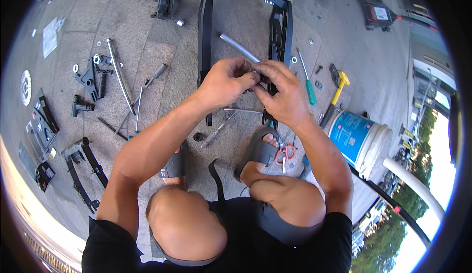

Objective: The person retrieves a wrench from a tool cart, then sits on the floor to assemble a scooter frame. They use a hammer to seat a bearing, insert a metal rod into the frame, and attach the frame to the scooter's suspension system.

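Grey paved floor (132, 19), black frame (205, 32), clear plastic bag (50, 38), green-handled screwdriver (310, 92), red-handled scissors (282, 148)

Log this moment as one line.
Left hand, right hand: holding small dark part, mostly hidden | near: black metal frame, silver tube | ground: red-handled scissors

Frame (205, 32) on the pavement (137, 12). Tube (238, 46) between its sides; left hand (227, 82) and right hand (282, 93) over its near half. Right of frame, working outward: screwdriver (310, 90), then hammer (337, 94); bucket (351, 130) off its near right, jack (377, 15) well off its far right. Left of frame: rod (121, 76), then plastic bag (50, 38) well out; fork (95, 163) off its near left. Scissors (282, 145) just past its near right end.
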`<state>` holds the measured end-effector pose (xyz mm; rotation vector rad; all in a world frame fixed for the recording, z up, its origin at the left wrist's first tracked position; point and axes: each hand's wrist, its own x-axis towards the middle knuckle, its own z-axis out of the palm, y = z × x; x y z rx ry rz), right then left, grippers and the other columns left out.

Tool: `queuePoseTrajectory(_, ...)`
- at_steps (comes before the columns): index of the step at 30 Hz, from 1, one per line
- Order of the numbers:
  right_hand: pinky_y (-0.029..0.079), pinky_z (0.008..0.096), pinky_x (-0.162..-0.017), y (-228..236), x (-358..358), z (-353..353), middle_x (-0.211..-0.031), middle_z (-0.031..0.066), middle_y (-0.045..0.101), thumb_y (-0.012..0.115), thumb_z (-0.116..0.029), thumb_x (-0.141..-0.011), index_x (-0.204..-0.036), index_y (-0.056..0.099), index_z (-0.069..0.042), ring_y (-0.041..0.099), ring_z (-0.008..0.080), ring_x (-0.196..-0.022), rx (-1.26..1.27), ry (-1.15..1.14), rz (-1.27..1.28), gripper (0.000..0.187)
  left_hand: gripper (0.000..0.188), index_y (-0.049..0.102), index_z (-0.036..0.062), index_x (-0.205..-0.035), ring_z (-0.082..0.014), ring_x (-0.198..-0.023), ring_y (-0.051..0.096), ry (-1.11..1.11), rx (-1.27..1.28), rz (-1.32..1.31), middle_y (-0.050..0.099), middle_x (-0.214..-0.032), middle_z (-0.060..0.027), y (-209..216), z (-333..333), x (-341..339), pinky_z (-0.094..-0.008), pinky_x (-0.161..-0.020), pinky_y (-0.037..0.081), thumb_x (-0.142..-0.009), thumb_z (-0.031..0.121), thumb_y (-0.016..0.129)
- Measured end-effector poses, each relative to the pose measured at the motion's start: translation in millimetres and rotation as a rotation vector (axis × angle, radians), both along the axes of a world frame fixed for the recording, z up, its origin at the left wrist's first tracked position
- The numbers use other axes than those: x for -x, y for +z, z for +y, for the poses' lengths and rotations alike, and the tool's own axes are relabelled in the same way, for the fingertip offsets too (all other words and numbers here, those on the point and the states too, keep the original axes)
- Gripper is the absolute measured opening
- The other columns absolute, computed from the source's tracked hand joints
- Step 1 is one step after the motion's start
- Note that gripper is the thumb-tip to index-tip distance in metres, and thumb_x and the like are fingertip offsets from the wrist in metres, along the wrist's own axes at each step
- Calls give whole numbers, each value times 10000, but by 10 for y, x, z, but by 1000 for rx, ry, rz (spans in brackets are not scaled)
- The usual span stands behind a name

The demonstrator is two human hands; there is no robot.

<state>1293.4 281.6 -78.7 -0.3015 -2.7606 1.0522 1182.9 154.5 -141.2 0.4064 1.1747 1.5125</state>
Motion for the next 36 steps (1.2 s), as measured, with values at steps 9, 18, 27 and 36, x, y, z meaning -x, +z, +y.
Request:
queuePoseTrajectory(9,525,305,-832,-760,-48,1549,-1074,121,658,650,-18,-857,-1261,513,6,646,211,-959,851,-386,54,426,334,583,-41,-1129,-156,-762,623,209,297,42,646,-902,-95,9,187,-729,-281,-698,505,-916,213,618)
queuePoseTrajectory(18,545,395,-821,-1355,598,2677,-1005,162,641,639,6,-840,-1090,519,38,650,294,-948,1576,-601,452,279,367,599,11,-1159,-238,-837,660,-589,432,536,664,-977,-166,526,328,-1076,-349,-746,523,-884,247,655)
queuePoseTrajectory(27,477,250,-609,-1656,1258,2696,-832,72,659,758,-70,-760,-915,628,3,605,138,-696,1515,-677,284,215,376,559,-31,-1182,-120,-845,590,-437,542,488,644,-942,-75,485,787,-596,-287,-752,495,-911,218,638)
queuePoseTrajectory(36,514,279,-674,-1814,1383,2705,-864,82,677,743,-64,-783,-966,668,33,633,155,-760,1357,-464,214,220,351,529,-27,-1236,-133,-1005,581,-520,707,239,623,-1107,-97,331,791,-476,-297,-899,480,-923,121,591)
